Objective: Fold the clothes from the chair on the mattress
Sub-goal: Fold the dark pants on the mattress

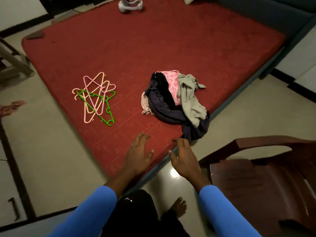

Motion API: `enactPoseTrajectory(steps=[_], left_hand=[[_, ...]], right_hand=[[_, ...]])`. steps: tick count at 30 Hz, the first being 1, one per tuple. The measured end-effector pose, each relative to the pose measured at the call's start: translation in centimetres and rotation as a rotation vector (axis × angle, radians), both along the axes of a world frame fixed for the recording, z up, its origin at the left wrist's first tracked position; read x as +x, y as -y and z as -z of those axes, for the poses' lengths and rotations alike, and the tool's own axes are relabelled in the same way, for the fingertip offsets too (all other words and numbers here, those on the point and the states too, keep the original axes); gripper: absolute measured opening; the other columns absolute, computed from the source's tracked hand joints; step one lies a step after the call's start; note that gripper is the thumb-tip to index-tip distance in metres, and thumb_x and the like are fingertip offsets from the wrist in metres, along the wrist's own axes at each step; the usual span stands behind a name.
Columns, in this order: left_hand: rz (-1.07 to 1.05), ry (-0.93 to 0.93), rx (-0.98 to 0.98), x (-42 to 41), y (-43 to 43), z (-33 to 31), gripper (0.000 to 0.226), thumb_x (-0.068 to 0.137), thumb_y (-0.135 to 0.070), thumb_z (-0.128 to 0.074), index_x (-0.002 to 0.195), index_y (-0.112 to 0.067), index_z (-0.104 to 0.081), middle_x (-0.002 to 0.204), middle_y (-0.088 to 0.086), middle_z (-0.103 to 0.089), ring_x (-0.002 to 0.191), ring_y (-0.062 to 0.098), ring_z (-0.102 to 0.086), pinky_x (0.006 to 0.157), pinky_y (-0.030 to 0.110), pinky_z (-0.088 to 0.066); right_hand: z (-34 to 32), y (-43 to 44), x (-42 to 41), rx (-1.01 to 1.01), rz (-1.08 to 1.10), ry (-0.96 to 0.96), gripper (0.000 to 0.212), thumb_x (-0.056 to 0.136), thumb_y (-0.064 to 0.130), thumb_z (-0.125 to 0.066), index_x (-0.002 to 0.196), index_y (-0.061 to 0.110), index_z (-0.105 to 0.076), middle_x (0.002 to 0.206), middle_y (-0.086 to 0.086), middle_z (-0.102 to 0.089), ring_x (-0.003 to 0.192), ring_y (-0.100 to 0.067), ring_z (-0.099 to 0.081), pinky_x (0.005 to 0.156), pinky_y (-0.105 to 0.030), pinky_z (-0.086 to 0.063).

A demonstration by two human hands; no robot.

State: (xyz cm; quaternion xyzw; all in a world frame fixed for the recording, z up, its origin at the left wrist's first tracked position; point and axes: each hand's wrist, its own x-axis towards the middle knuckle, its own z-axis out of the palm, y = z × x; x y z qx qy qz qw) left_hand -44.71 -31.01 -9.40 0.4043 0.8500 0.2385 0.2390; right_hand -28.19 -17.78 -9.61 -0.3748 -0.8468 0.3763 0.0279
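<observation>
Fingers (144, 136) spread loose and empty, both hands just short of the clothes pile (176, 101).
Left hand (138, 154) and right hand (185, 159) hover over the mattress (153, 40) corner; the pile sits by its right edge, a dark piece drooping over; soft, light, tangled stuff, I'd judge; best pinched at a hem and lifted free.

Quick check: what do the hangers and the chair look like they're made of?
Hangers: likely plastic, judging by the thin moulded frames in bright pink, peach and green. Chair: probably moulded plastic, dark reddish-brown, glossy, with a smooth curved arm; wood not excluded.
</observation>
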Motion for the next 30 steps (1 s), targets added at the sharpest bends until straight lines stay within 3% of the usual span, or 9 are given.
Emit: enactPoseTrajectory(steps=[6, 10, 13, 15, 19, 23, 26, 28, 30], left_hand=[[-0.103, 0.161, 0.028, -5.2, -9.8, 4.9, 0.065, 0.085, -0.036, -0.06, 0.147, -0.027, -0.043, 0.148, 0.002, -0.045, 0.134, 0.025, -0.05, 0.113, 0.047, -0.043], [-0.321, 0.358, 0.025, -9.8, -17.0, 9.4, 0.069, 0.08, -0.041, -0.064, 0.143, -0.021, -0.046, 0.14, 0.008, -0.054, 0.129, 0.027, -0.055, 0.108, 0.044, -0.046], [-0.513, 0.448, 0.091, -13.2, -22.1, 12.1, 0.049, 0.084, -0.023, -0.076, 0.127, -0.014, -0.053, 0.117, 0.003, -0.063, 0.114, 0.027, -0.063, 0.089, 0.023, -0.049], [-0.623, 0.52, 0.158, -14.9, -24.9, 13.1, 0.053, 0.086, -0.011, -0.079, 0.132, -0.007, -0.052, 0.115, 0.001, -0.064, 0.109, 0.022, -0.066, 0.081, 0.008, -0.047], [-0.759, 0.552, 0.106, -17.8, -28.4, 14.6, 0.069, 0.084, -0.017, -0.082, 0.142, -0.01, -0.046, 0.126, -0.002, -0.062, 0.111, 0.016, -0.062, 0.087, 0.024, -0.047], [-0.852, 0.628, -0.039, -20.9, -29.7, 15.0, 0.045, 0.078, -0.017, -0.076, 0.12, -0.015, -0.06, 0.101, 0.003, -0.07, 0.1, 0.031, -0.069, 0.082, 0.037, -0.056], [-0.924, 0.823, 0.16, -22.0, -29.6, 12.7, 0.019, 0.079, -0.003, -0.063, 0.097, -0.01, -0.066, 0.075, -0.006, -0.07, 0.075, 0.016, -0.067, 0.06, 0.026, -0.052], [-0.872, 0.917, 0.303, -22.0, -29.2, 10.1, 0.025, 0.08, 0.012, -0.052, 0.092, -0.007, -0.064, 0.064, -0.011, -0.065, 0.063, 0.009, -0.059, 0.051, 0.021, -0.046], [-0.824, 0.97, 0.424, -21.9, -28.2, 8.3, 0.037, 0.073, 0.013, -0.051, 0.096, -0.009, -0.069, 0.073, -0.007, -0.069, 0.07, 0.013, -0.06, 0.053, 0.021, -0.048]], right_hand=[[3.4, -8.9, -6.1, -0.167, 0.09, 0.049, 0.04, 0.099, 0.035, -0.062, 0.136, 0.024, -0.052, 0.134, -0.002, -0.049, 0.115, -0.026, -0.06, 0.096, -0.043, -0.051], [6.6, -14.0, -10.9, -0.261, 0.147, 0.111, 0.037, 0.096, 0.031, -0.064, 0.131, 0.026, -0.055, 0.127, 0.0, -0.052, 0.114, -0.023, -0.063, 0.098, -0.047, -0.051], [8.7, -17.1, -14.7, -0.321, 0.185, 0.152, 0.039, 0.095, 0.033, -0.064, 0.133, 0.026, -0.056, 0.127, -0.002, -0.053, 0.116, -0.024, -0.062, 0.103, -0.048, -0.05], [10.0, -19.0, -17.0, -0.344, 0.145, 0.175, 0.042, 0.096, 0.032, -0.064, 0.136, 0.023, -0.055, 0.131, -0.004, -0.053, 0.121, -0.025, -0.06, 0.106, -0.047, -0.048], [11.6, -21.7, -20.7, -0.335, 0.143, 0.153, 0.052, 0.097, 0.028, -0.065, 0.145, 0.024, -0.045, 0.139, -0.005, -0.048, 0.125, -0.024, -0.057, 0.106, -0.046, -0.049], [12.4, -23.5, -22.7, -0.351, 0.221, 0.084, 0.069, 0.097, 0.022, -0.064, 0.157, 0.024, -0.03, 0.153, -0.007, -0.039, 0.133, -0.024, -0.051, 0.112, -0.045, -0.046], [11.9, -24.2, -23.6, -0.383, 0.234, 0.063, 0.063, 0.097, 0.026, -0.065, 0.154, 0.025, -0.036, 0.152, -0.003, -0.044, 0.133, -0.023, -0.052, 0.111, -0.047, -0.047], [10.9, -24.5, -24.2, -0.401, 0.222, 0.071, 0.06, 0.096, 0.03, -0.066, 0.151, 0.027, -0.042, 0.151, 0.0, -0.048, 0.133, -0.022, -0.053, 0.111, -0.045, -0.047], [9.7, -24.3, -24.6, -0.444, 0.198, 0.065, 0.062, 0.092, 0.038, -0.066, 0.149, 0.033, -0.044, 0.15, 0.005, -0.05, 0.132, -0.018, -0.053, 0.11, -0.042, -0.047]])
